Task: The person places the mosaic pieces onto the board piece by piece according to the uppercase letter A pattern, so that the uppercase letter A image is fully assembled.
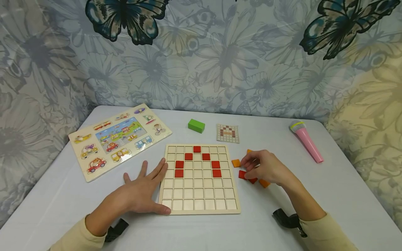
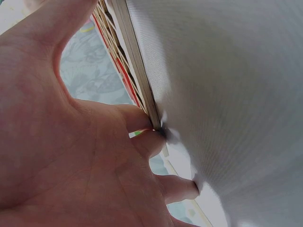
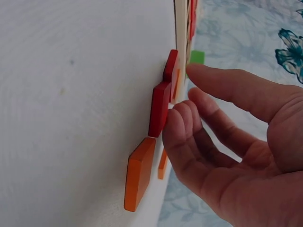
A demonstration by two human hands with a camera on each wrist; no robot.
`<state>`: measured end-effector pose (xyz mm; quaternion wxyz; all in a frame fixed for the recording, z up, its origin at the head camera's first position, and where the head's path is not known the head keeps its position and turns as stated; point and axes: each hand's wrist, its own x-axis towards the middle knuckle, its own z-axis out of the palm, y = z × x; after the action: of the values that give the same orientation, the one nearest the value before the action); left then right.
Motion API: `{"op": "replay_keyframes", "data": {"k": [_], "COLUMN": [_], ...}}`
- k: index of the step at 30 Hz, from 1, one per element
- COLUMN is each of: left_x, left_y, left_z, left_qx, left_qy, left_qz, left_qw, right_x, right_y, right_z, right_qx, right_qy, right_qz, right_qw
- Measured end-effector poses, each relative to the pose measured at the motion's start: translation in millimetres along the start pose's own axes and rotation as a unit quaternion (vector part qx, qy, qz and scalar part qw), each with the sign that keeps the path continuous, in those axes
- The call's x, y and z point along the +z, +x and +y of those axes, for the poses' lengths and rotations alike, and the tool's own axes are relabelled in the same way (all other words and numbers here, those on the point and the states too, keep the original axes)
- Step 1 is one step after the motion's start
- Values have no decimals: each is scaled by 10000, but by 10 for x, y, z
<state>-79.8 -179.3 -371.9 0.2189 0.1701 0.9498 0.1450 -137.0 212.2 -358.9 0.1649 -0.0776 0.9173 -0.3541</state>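
Observation:
A wooden grid board (image 1: 199, 183) lies in front of me, with several red square tiles (image 1: 196, 149) set in its upper cells as a peaked outline. My left hand (image 1: 142, 191) has its fingers spread along the board's left side, the index fingertip at the edge and the thumb at the lower left corner. To the right of the board, my right hand (image 1: 265, 169) is over loose tiles, fingers loosely bent, with a gap between thumb and index finger. Around it lie a red tile (image 1: 242, 174), another red tile (image 3: 160, 109), and orange tiles (image 1: 236, 163), partly covered by the hand.
A small pattern card (image 1: 227, 134) and a green block (image 1: 196, 126) lie behind the board. At the back left is a vehicle picture puzzle (image 1: 120, 137). A pink toy microphone (image 1: 307, 142) rests at the right. Patterned fabric (image 1: 226, 69) rises behind the table.

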Motion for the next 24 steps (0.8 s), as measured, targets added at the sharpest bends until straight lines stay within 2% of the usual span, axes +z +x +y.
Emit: {"op": "replay_keyframes", "data": {"k": [5, 12, 17, 24], "left_x": [0, -1, -5, -1], "left_y": [-3, 0, 5, 6], "left_z": [3, -1, -5, -3], "left_qx": [20, 12, 8, -7], "left_qy": [11, -6, 18, 25], "left_qz": [35, 14, 0, 2], "left_qw": [10000, 10000, 10000, 10000], "right_x": [39, 69, 76, 89], "right_y": [5, 28, 26, 17], "right_z": [5, 15, 16, 8], "right_qx": [-117, -129, -300, -318], "right_qy": [-107, -431, -655, -718], "right_qz": [-92, -26, 8, -13], "right_qw": [9998, 9990, 9974, 9969]}}
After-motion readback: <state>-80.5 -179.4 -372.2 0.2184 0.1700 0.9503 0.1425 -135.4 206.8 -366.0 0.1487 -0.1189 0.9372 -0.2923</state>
